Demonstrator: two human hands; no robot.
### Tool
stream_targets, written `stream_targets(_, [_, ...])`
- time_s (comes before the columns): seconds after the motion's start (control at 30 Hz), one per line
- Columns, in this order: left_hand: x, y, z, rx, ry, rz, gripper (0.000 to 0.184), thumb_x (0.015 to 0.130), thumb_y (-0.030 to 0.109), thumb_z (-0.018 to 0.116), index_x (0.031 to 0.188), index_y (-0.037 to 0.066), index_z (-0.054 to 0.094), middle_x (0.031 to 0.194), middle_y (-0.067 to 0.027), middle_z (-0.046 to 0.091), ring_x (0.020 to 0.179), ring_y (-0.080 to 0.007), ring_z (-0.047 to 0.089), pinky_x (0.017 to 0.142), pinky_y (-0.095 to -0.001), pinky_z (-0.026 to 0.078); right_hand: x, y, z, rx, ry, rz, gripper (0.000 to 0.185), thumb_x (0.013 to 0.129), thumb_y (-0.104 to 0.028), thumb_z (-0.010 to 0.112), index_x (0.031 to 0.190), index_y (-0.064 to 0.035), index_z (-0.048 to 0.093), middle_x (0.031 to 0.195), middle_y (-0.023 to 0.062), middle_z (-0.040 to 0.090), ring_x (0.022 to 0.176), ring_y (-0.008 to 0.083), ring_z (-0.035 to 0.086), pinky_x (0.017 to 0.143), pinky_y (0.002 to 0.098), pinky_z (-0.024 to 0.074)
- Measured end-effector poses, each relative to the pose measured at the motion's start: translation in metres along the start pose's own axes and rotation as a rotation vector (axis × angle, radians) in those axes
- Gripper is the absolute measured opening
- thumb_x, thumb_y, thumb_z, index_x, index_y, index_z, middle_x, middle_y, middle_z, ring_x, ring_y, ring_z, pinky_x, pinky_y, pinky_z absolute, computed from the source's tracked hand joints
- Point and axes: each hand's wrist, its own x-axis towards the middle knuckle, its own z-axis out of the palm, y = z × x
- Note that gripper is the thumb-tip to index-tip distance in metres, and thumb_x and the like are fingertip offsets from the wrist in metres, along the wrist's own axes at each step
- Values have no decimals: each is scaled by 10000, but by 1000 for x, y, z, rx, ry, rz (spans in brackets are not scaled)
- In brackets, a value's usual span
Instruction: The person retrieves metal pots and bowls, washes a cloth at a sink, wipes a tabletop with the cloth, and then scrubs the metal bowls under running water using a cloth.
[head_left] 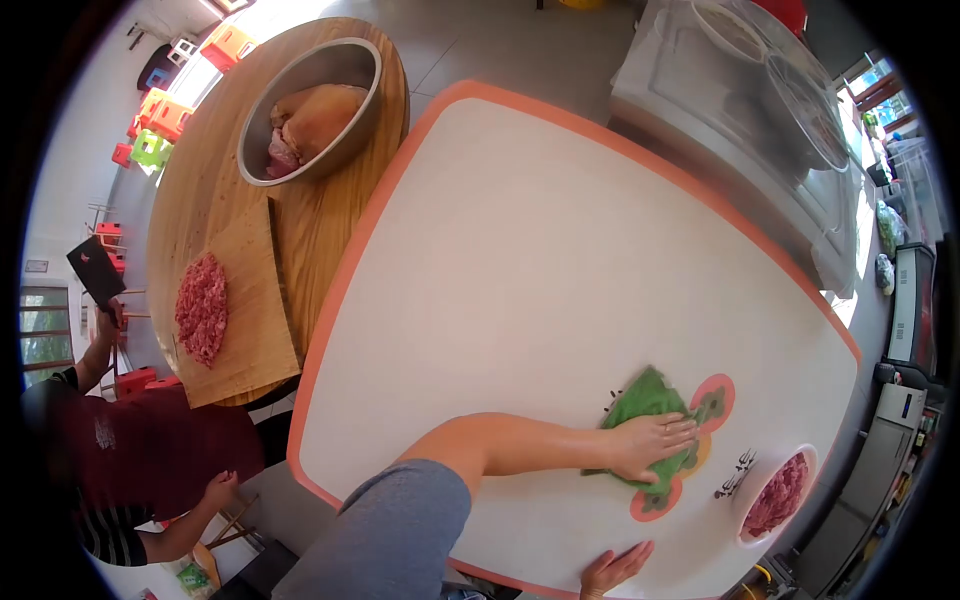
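Observation:
My left hand (655, 446) lies flat on a green cloth (648, 395), palm down, with its fingers stretched out. The cloth is spread on a white table (520, 270) with an orange edge and covers part of a printed flower pattern. At the table's near edge rests my right hand (615, 570), fingers extended and nothing in it; its wrist is cut off by the frame. To the right of both hands stands a white bowl (742, 500) of minced meat (780, 498).
A round wooden table (335, 215) at the left bears a metal bowl (365, 110) of meat and a cutting board (250, 335) with minced meat (202, 308). Beside it, a person in a dark red top (170, 450) holds a cleaver (95, 268). A plastic-covered surface (690, 110) stands behind.

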Motion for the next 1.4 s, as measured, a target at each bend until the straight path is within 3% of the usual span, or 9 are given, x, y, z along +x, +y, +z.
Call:
stream_targets(0.1, [-82, 8, -24, -54, -108, 44, 762, 815, 504, 447, 1313, -36, 245, 1414, -146, 176, 1322, -249, 133, 1084, -389, 103, 8, -8, -4, 31, 0, -8, 600, 899, -405, 320, 1299, 39, 268, 1334, 244, 280, 1220, 403, 289, 983, 479, 235])
stream_targets(0.2, [-123, -19, -89, 186, -111, -240, 681, 844, 494, 420, 1329, 42, 268, 1408, -108, 209, 1311, -245, 166, 1054, -442, 168, 2, 0, -1, 49, -1, -6, 603, 895, -403, 327, 1295, 45, 271, 1329, 246, 285, 1218, 406, 290, 981, 483, 235])
stream_targets(0.3, [-138, -76, -161, 545, 121, -736, 678, 831, 462, 462, 1330, 46, 269, 1407, -137, 198, 1302, -329, 150, 1039, -494, 120, -4, 8, 5, 19, -7, 11, 605, 889, -393, 340, 1290, 55, 273, 1326, 250, 287, 1213, 409, 295, 978, 483, 237])
stream_targets(0.4, [-161, -184, -201, 802, 515, -1123, 721, 849, 520, 375, 1332, 2, 239, 1412, -177, 153, 1312, -314, 120, 1044, -475, 90, -3, 8, 5, 21, -14, 19, 604, 881, -378, 355, 1282, 66, 275, 1320, 256, 291, 1204, 413, 302, 974, 482, 241])
stream_targets(0.47, [-147, -234, -229, 793, 595, -1406, 751, 856, 542, 308, 1335, -27, 206, 1408, -186, 164, 1309, -312, 142, 1053, -436, 103, -2, 9, 4, 29, -15, 13, 602, 875, -369, 366, 1276, 71, 279, 1315, 259, 295, 1199, 415, 306, 970, 482, 245])
stream_targets(0.57, [-102, -274, -239, 781, 656, -1471, 755, 859, 545, 264, 1332, -41, 204, 1400, -190, 190, 1305, -305, 163, 1059, -403, 119, 0, 9, 3, 35, -21, 9, 601, 871, -364, 375, 1269, 78, 284, 1307, 261, 302, 1193, 421, 310, 963, 489, 249])
stream_targets(0.8, [77, -249, -155, 750, 560, -924, 746, 854, 560, 263, 1311, -30, 277, 1372, -186, 266, 1288, -295, 223, 1053, -398, 155, 7, 10, -6, 112, -63, 17, 613, 851, -358, 403, 1263, 80, 288, 1308, 256, 302, 1191, 426, 312, 957, 500, 256])
stream_targets(1.0, [195, -191, -86, 619, 478, -752, 770, 839, 583, 271, 1331, -9, 243, 1398, -172, 212, 1309, -277, 168, 1066, -380, 119, 3, 18, -3, 114, -76, 7, 617, 836, -358, 428, 1255, 76, 299, 1304, 248, 309, 1199, 413, 307, 962, 496, 260])
stream_targets(1.4, [228, -58, 11, 437, 161, -328, 636, 873, 470, 286, 1329, 27, 274, 1413, -121, 201, 1317, -236, 151, 1079, -349, 104, 2, 21, -5, 201, -36, -6, 559, 846, -324, 446, 1244, 54, 336, 1302, 217, 331, 1190, 382, 336, 967, 466, 275])
